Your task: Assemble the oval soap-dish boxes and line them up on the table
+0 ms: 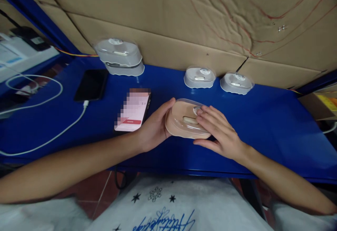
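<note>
A tan oval case (177, 117) with a clear domed cover and a pale oblong piece on its top is held just above the blue table. My left hand (155, 127) grips its left end, the thumb along the upper edge and the fingers hidden underneath. Across its right side lies my right hand (219, 129), fingers stretched flat over the clear cover and partly over a round white sticker (196, 110). The right thumb points left below the case's near edge.
On the blue table (265, 126), grey oval cases (199, 77) (237, 83) stand along the back, with stacked ones (119, 57) further left. A lit phone (133, 111) and a dark phone (91, 85) on a white cable (76, 121) lie left. Brown cardboard (158, 13) backs the table.
</note>
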### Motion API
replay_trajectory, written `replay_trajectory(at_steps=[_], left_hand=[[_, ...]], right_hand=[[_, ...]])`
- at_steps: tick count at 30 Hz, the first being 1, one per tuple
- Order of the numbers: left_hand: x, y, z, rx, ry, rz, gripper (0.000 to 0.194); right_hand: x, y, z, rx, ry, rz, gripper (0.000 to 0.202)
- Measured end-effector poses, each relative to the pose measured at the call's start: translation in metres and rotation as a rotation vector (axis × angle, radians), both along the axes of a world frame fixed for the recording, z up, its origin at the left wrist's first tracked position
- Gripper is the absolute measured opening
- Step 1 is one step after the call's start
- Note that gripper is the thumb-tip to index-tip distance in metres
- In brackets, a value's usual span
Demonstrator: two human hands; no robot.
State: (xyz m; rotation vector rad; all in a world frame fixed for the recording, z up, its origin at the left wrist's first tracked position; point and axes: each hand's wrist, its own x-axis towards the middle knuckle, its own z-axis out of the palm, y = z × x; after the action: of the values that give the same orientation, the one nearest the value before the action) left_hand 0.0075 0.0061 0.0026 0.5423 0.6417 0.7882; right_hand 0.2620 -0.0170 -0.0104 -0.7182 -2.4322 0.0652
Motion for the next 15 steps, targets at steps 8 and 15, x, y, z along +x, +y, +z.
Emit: replay_trajectory(at_steps=[8, 15], left_hand=[[-0.002, 0.002, 0.002, 0.075, 0.105, 0.001, 0.044], [0.004, -0.007, 0.004, 0.162, 0.274, 0.04, 0.042]], right_hand=[[-0.002, 0.0, 0.001, -0.122, 0.059, 0.017, 0.083], [0.03, 0.01, 0.01, -0.196, -0.057, 0.013, 0.072]])
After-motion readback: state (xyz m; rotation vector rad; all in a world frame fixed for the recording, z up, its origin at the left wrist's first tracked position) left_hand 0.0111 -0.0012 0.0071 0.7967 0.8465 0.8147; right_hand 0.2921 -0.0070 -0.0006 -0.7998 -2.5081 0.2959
